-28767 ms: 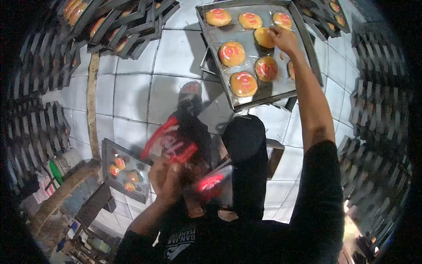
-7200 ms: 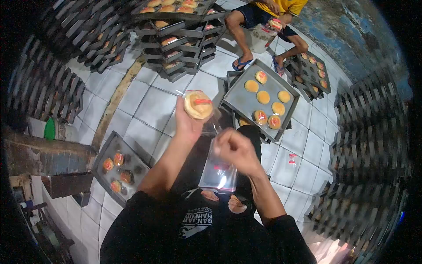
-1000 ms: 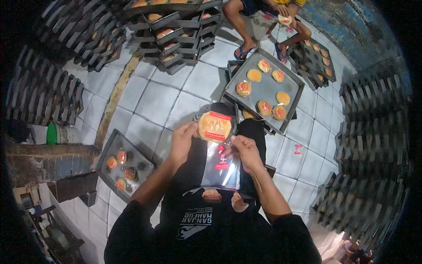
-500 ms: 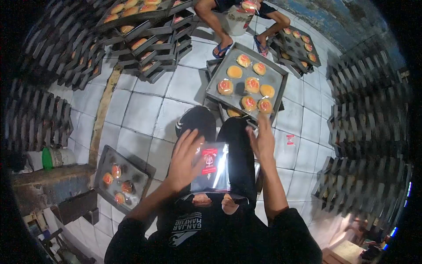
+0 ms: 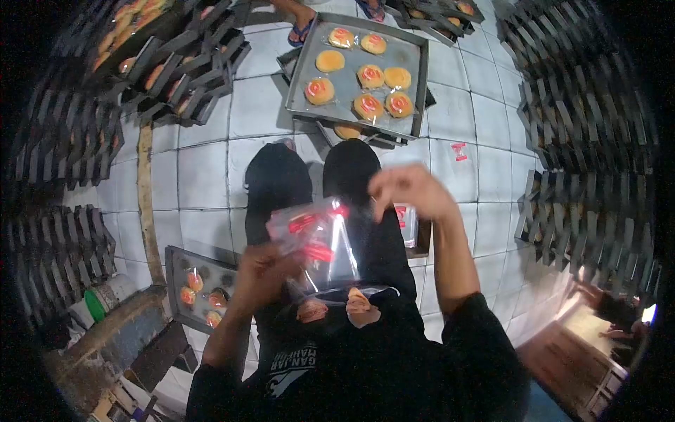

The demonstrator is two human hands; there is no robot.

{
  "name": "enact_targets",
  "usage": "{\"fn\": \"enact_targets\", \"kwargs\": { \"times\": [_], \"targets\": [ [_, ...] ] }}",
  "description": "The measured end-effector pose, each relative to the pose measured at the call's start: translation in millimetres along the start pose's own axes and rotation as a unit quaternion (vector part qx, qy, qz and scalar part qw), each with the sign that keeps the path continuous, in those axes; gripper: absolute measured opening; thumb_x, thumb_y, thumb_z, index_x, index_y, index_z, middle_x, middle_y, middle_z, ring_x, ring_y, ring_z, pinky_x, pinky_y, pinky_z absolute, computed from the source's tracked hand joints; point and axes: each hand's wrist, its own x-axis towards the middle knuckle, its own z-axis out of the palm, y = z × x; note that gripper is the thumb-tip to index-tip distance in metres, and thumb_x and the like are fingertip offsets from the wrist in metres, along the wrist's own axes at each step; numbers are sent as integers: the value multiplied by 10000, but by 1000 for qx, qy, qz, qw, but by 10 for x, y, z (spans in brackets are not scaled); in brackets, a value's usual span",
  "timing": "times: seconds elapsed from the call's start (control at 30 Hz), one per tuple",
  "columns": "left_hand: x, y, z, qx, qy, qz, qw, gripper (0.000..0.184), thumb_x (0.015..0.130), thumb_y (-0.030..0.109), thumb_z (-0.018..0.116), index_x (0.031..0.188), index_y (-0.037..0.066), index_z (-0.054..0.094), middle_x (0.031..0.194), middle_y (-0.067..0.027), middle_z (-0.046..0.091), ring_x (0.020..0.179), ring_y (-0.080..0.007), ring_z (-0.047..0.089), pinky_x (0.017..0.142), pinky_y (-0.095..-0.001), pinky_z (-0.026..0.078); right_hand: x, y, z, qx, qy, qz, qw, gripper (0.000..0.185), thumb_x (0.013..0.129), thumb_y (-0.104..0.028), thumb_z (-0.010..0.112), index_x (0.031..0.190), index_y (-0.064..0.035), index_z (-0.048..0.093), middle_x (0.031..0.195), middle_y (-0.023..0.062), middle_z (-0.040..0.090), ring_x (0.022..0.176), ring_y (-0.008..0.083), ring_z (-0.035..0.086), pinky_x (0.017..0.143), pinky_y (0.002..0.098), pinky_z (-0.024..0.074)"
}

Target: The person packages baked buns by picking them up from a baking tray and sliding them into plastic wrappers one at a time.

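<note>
My left hand (image 5: 271, 264), fingers closed, grips a clear plastic bag (image 5: 299, 228) with a red printed label, lifted at one edge. Beneath it, a stack of clear plastic bags (image 5: 337, 257) lies across my lap. My right hand (image 5: 415, 190) hangs above my right thigh, blurred, with bent fingers pointing down; whether anything is in them I cannot tell. Just beyond my knees stands a metal tray (image 5: 302, 116) with several round buns (image 5: 370, 76), most of them wrapped in red-printed clear bags and a few without a visible label.
Beside my right thigh is a box (image 5: 422, 239) with red-labelled bags. A red label (image 5: 459, 151) lies on the tiled floor. Another tray (image 5: 176, 281) with wrapped buns sits at left. Stacked trays (image 5: 583, 126) line both sides. A co-worker's sandalled foot (image 5: 301, 27) shows beyond the tray.
My left hand has gone from lying spread on the bag stack to gripping a bag. My right hand has moved back from the tray's near edge. The view has tilted downward.
</note>
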Motion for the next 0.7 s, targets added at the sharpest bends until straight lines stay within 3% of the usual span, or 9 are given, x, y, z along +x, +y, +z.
{"fn": "enact_targets", "kwargs": {
  "times": [0.03, 0.07, 0.1, 0.13, 0.17, 0.2, 0.4, 0.5, 0.7],
  "targets": [
    [97, 7, -9, -86, 67, 11, 994, 155, 999, 122, 623, 1080, 1, 676, 827, -87, 726, 702, -171, 686, 654, -299, 543, 245, 175, -358, -31, 77, 13, 996, 323, 968, -283, 680, 1062, 24, 652, 863, 105, 710, 775, 157, 688, 726, 303, 544],
    [231, 50, -39, -168, 136, 23, 976, 166, 1014, 142, 601, 1060, 1, 676, 825, -84, 720, 690, -163, 674, 638, -290, 534, 521, 557, -843, -292, 191, -22, 937, 337, 927, -310, 710, 1062, -5, 658, 917, 119, 725, 847, 210, 706, 750, 336, 552],
    [392, 93, -83, -246, 208, 37, 946, 188, 1029, 161, 579, 1041, 2, 677, 823, -80, 713, 678, -155, 662, 622, -280, 525, 688, 715, -1156, -661, 232, 62, 711, 296, 906, -287, 712, 1050, -30, 685, 975, 148, 727, 930, 303, 699, 790, 398, 551],
    [562, 143, -103, -256, 229, 39, 938, 195, 1025, 180, 587, 1052, 3, 665, 835, -78, 704, 703, -158, 660, 644, -295, 532, 871, 891, -1668, -762, 163, 40, 626, 234, 908, -253, 698, 1005, -41, 711, 983, 188, 717, 974, 388, 671, 823, 462, 541],
    [693, 209, -99, -266, 250, 35, 930, 206, 1022, 198, 596, 1063, 5, 653, 847, -75, 695, 728, -161, 658, 665, -310, 539, 1125, 817, -1937, -651, 159, 112, 733, 243, 918, -252, 686, 986, -21, 718, 974, 187, 721, 947, 326, 693, 826, 427, 539],
    [814, 214, -102, -276, 270, 32, 922, 221, 1019, 217, 605, 1075, 6, 641, 859, -73, 686, 752, -164, 656, 687, -325, 546, 1345, 984, -2335, -466, 191, -12, 864, 290, 929, -264, 679, 1052, -3, 712, 971, 165, 729, 912, 212, 683, 819, 379, 529],
    [1085, 51, -47, -19, 355, 38, 934, 365, 1014, 322, 574, 1030, -34, 650, 815, -89, 663, 701, -131, 615, 639, -292, 495, 2479, 1258, -3935, -443, 330, 106, 827, 462, 993, -407, 603, 1125, 21, 717, 947, 167, 746, 843, 228, 687, 803, 375, 537],
    [915, -326, -134, 99, 385, 50, 916, 411, 985, 351, 617, 1023, -57, 646, 830, -105, 665, 714, -147, 619, 645, -293, 497, 2957, 2166, -5059, -685, 311, 115, 648, 550, 938, -527, 628, 1119, -14, 710, 1037, 240, 734, 974, 353, 717, 868, 429, 548],
    [945, -129, -152, 32, 362, 9, 932, 412, 996, 362, 609, 1055, -45, 637, 805, -123, 677, 679, -171, 648, 601, -301, 536, 2803, 1257, -3945, -525, 360, 265, 724, 836, 760, -674, 738, 1264, -13, 644, 1179, 244, 703, 1116, 383, 681, 946, 440, 529]
  ]
}}
